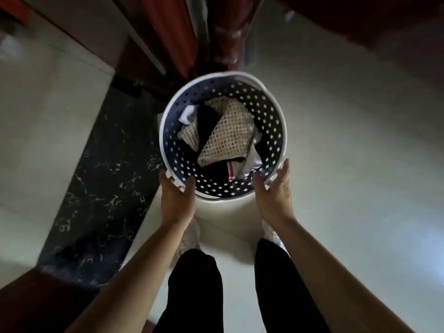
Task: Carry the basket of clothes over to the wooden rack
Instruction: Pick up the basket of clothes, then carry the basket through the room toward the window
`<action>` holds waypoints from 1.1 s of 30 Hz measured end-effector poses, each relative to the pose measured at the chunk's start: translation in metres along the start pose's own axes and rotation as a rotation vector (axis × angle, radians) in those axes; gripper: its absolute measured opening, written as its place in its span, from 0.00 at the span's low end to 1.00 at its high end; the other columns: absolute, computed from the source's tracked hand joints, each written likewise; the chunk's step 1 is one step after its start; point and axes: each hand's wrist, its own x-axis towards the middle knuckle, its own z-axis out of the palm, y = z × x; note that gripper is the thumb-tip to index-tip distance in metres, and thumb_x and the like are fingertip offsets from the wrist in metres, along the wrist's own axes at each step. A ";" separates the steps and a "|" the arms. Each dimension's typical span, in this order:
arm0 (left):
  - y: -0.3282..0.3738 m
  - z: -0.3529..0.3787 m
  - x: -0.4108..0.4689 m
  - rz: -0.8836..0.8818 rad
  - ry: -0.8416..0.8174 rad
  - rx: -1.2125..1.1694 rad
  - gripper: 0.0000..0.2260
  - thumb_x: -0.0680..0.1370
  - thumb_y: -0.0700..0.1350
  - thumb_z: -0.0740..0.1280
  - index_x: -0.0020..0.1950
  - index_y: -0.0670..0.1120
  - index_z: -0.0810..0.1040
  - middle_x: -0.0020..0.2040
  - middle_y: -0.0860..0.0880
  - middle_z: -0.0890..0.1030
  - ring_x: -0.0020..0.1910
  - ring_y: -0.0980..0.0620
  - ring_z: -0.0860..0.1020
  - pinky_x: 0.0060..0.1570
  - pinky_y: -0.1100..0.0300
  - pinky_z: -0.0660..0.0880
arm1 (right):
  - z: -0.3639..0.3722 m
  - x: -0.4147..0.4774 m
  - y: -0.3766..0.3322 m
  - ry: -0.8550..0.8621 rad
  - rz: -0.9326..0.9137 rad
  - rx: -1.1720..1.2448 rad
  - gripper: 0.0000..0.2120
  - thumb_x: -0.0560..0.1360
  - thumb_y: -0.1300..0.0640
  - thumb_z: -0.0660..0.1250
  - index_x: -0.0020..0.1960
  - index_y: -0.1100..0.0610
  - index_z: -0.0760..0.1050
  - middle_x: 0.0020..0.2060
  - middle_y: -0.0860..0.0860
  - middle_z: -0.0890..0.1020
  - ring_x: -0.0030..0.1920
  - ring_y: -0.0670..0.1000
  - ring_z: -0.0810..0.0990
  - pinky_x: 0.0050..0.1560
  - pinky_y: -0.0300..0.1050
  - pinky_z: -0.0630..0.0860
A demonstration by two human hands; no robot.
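Pale floor [348, 145] with a dark marbled strip [96, 188] at left. The round perforated basket [276, 121], holding clothes [228, 138], sits between both hands. Left hand [176, 200] grips the near rim, thumb inside. Right hand [274, 193] fingers are spread, touching the rim's outer edge.

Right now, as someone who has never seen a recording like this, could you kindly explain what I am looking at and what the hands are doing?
There is no machine here: a person wears a wide-angle camera on their head, which looks down over their own arms, dark trousers and pale shoes. That is why the edges of the picture bend. In the middle is a round laundry basket with a white rim and a perforated dark wall. It holds clothes: a cream net piece, dark pieces and something white. The left hand grips the near rim, thumb inside. The right hand is at the rim with its fingers spread. Below is a pale tiled floor with a dark marbled strip.
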 end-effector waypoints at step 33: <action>0.310 -0.306 -0.436 0.155 -0.033 -0.083 0.11 0.65 0.45 0.68 0.46 0.51 0.81 0.44 0.46 0.85 0.47 0.39 0.83 0.53 0.36 0.80 | -0.320 -0.413 -0.242 0.029 -0.042 0.466 0.28 0.72 0.69 0.61 0.68 0.50 0.75 0.56 0.54 0.85 0.58 0.58 0.84 0.59 0.57 0.82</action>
